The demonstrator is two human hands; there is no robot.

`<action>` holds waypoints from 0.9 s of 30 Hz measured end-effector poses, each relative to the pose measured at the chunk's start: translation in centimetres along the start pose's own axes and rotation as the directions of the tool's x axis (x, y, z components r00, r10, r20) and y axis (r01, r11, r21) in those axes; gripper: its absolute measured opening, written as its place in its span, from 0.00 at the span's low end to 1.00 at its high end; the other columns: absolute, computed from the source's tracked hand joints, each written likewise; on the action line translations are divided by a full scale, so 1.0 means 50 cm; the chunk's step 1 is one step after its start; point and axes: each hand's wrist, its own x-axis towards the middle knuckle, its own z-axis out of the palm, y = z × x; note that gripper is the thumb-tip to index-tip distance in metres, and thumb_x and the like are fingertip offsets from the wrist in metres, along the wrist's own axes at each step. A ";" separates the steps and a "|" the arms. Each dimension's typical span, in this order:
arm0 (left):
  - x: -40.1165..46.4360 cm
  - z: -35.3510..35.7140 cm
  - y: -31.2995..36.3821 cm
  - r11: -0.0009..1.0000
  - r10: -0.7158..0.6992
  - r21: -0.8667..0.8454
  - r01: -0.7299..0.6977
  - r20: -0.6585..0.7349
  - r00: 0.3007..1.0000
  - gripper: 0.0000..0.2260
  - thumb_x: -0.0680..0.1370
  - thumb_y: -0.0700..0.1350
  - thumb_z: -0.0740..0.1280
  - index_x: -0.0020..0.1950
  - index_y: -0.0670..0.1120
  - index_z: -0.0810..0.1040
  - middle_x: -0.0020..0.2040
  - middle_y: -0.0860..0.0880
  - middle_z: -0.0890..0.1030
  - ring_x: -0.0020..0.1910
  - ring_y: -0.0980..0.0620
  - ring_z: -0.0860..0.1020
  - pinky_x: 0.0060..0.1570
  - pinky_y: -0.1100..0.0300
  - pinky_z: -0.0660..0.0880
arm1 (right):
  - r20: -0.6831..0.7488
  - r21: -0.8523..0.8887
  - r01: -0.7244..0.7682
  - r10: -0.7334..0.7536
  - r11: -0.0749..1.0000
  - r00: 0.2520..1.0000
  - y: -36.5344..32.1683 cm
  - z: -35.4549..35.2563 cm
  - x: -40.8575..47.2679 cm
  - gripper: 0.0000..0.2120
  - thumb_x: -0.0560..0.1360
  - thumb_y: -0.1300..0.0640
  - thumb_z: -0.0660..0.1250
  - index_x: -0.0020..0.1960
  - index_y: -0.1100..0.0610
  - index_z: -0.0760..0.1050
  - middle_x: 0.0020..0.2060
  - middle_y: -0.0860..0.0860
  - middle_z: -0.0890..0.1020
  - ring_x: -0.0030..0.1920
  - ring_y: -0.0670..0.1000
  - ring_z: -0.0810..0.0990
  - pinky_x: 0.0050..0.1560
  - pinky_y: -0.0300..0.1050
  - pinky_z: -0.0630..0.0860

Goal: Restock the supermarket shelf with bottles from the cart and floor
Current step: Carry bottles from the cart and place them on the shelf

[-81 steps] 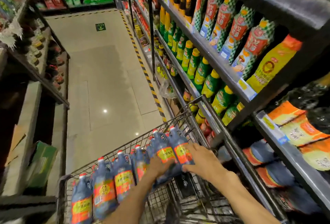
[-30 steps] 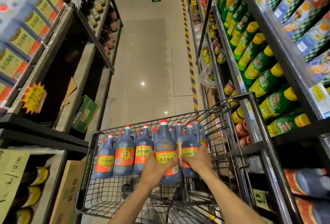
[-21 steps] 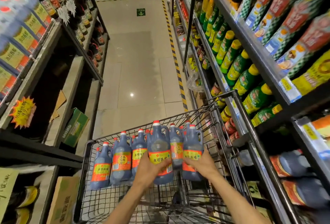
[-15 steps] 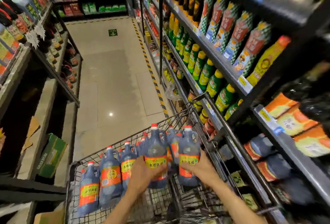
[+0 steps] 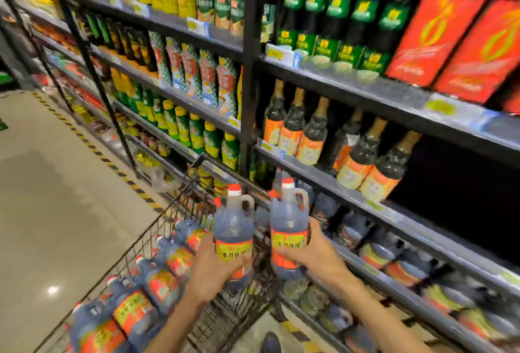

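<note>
left hand (image 5: 209,271) wraps the left bottle (image 5: 234,236), right hand (image 5: 315,252) wraps the right bottle (image 5: 288,233) | both upright, red caps up, above cart (image 5: 174,212) | cart bottles (image 5: 157,282) near left, blurred | label characters unreadable | shelf (image 5: 365,203) far right, smeared

Held bottles' (image 5: 234,229) yellow labels read 水塔 (rest blurred).

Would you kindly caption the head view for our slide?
Left hand and right hand each hold a red-capped dark vinegar jug above the wire shopping cart.
</note>
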 end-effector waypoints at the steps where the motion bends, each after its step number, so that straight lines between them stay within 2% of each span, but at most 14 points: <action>1: -0.004 0.021 0.010 1.000 0.013 0.007 -0.013 0.021 1.000 0.30 0.63 0.54 0.85 0.59 0.54 0.75 0.52 0.53 0.85 0.50 0.55 0.84 0.50 0.52 0.81 | -0.030 0.003 0.000 0.000 1.000 1.000 0.002 -0.024 -0.024 0.49 0.59 0.39 0.84 0.73 0.43 0.62 0.63 0.42 0.80 0.57 0.44 0.83 0.57 0.51 0.83; 3: -0.016 0.063 0.040 0.998 0.055 0.017 -0.056 0.074 0.996 0.28 0.63 0.50 0.85 0.59 0.52 0.76 0.52 0.52 0.84 0.49 0.57 0.83 0.48 0.56 0.81 | -0.090 0.017 0.001 0.000 1.000 0.996 0.008 -0.070 -0.069 0.52 0.59 0.36 0.83 0.75 0.44 0.61 0.65 0.42 0.79 0.58 0.42 0.83 0.57 0.49 0.83; 5: -0.026 0.109 0.068 0.996 0.086 0.007 -0.087 0.137 0.987 0.29 0.63 0.49 0.85 0.59 0.51 0.76 0.52 0.53 0.83 0.48 0.63 0.82 0.43 0.66 0.78 | -0.157 0.011 -0.003 0.004 1.000 0.988 0.016 -0.112 -0.114 0.49 0.62 0.39 0.83 0.74 0.42 0.61 0.64 0.40 0.78 0.57 0.40 0.82 0.55 0.45 0.82; 7: -0.036 0.153 0.096 0.992 0.119 0.008 -0.123 0.204 0.972 0.28 0.63 0.47 0.85 0.58 0.51 0.76 0.51 0.56 0.83 0.46 0.66 0.82 0.41 0.70 0.76 | -0.230 0.015 -0.009 0.013 1.000 0.973 0.031 -0.154 -0.153 0.46 0.64 0.43 0.83 0.73 0.42 0.60 0.63 0.39 0.78 0.57 0.39 0.82 0.52 0.41 0.82; 9: -0.045 0.202 0.120 0.987 0.154 -0.005 -0.158 0.255 0.954 0.29 0.62 0.50 0.86 0.59 0.54 0.77 0.52 0.57 0.85 0.48 0.65 0.82 0.44 0.66 0.77 | -0.303 0.025 -0.015 0.022 1.000 0.953 0.048 -0.196 -0.190 0.46 0.64 0.45 0.84 0.73 0.44 0.61 0.63 0.40 0.78 0.57 0.38 0.82 0.50 0.39 0.81; 11: -0.058 0.251 0.151 0.981 0.186 -0.009 -0.193 0.312 0.932 0.29 0.63 0.52 0.85 0.58 0.57 0.76 0.53 0.57 0.84 0.50 0.66 0.82 0.45 0.66 0.77 | -0.358 0.038 -0.013 0.026 0.999 0.933 0.064 -0.240 -0.227 0.46 0.63 0.46 0.85 0.73 0.45 0.62 0.62 0.42 0.80 0.56 0.40 0.83 0.52 0.42 0.82; 13: -0.073 0.304 0.188 0.975 0.214 -0.022 -0.220 0.355 0.910 0.28 0.63 0.50 0.85 0.57 0.57 0.76 0.52 0.58 0.84 0.48 0.68 0.81 0.43 0.70 0.76 | -0.402 0.053 -0.019 0.039 0.998 0.915 0.080 -0.285 -0.265 0.46 0.62 0.45 0.85 0.73 0.45 0.63 0.61 0.42 0.81 0.56 0.40 0.83 0.55 0.45 0.83; 16: -0.107 0.393 0.244 0.962 0.266 -0.054 -0.268 0.408 0.873 0.27 0.63 0.46 0.86 0.55 0.56 0.77 0.49 0.59 0.85 0.47 0.66 0.82 0.44 0.68 0.76 | -0.466 0.083 -0.006 0.044 0.996 0.884 0.107 -0.360 -0.326 0.44 0.63 0.48 0.85 0.72 0.44 0.64 0.61 0.43 0.81 0.56 0.41 0.83 0.56 0.47 0.82; 20: -0.168 0.510 0.320 0.955 0.295 -0.115 -0.275 0.502 0.813 0.32 0.63 0.52 0.85 0.61 0.58 0.73 0.56 0.56 0.83 0.50 0.65 0.82 0.48 0.62 0.79 | -0.525 0.095 0.012 0.040 0.995 0.850 0.151 -0.476 -0.411 0.43 0.63 0.48 0.85 0.70 0.43 0.65 0.60 0.42 0.81 0.57 0.41 0.83 0.56 0.47 0.83; 24: -0.246 0.641 0.398 0.942 0.330 -0.138 -0.306 0.551 0.767 0.32 0.65 0.50 0.84 0.62 0.60 0.71 0.56 0.58 0.81 0.49 0.68 0.81 0.41 0.67 0.78 | -0.563 0.102 0.013 0.046 0.995 0.825 0.203 -0.599 -0.496 0.41 0.64 0.49 0.84 0.70 0.43 0.65 0.59 0.42 0.82 0.57 0.42 0.84 0.56 0.47 0.83; 27: -0.307 0.737 0.453 0.930 0.358 -0.152 -0.334 0.578 0.733 0.28 0.67 0.48 0.83 0.61 0.59 0.73 0.54 0.58 0.83 0.49 0.66 0.82 0.42 0.66 0.78 | -0.597 0.122 0.012 0.064 0.993 0.800 0.244 -0.684 -0.559 0.42 0.63 0.49 0.85 0.71 0.43 0.65 0.59 0.43 0.82 0.56 0.42 0.84 0.56 0.48 0.83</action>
